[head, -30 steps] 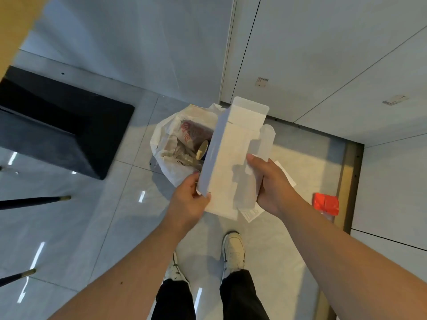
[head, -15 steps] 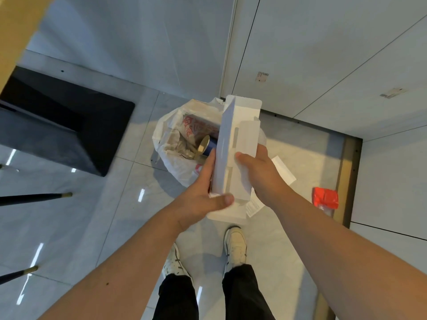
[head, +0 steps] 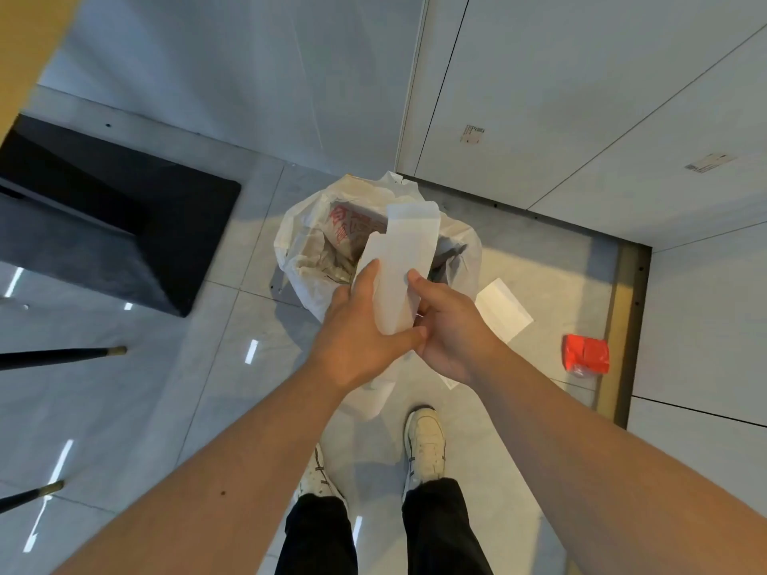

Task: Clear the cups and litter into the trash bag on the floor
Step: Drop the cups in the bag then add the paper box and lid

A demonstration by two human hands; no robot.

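Note:
A white cardboard box (head: 404,259), pressed nearly flat, is gripped between both hands above the floor. My left hand (head: 359,338) wraps its left side and lower end, thumb across the front. My right hand (head: 450,329) pinches its right edge. Just beyond the box, a white plastic trash bag (head: 299,259) stands open on the tiles, holding crumpled paper and a wrapper with red print. The box's upper flap hangs over the bag's mouth.
A white paper slip (head: 504,311) lies on the floor right of the bag. A red crumpled packet (head: 586,354) lies by the brass floor strip. A black block (head: 103,230) stands at left, thin black legs (head: 62,356) below it. My shoes (head: 423,444) are beneath.
Both hands have squeezed the box from an open, wide shape into a narrow flattened one and lowered it toward the bag's mouth.

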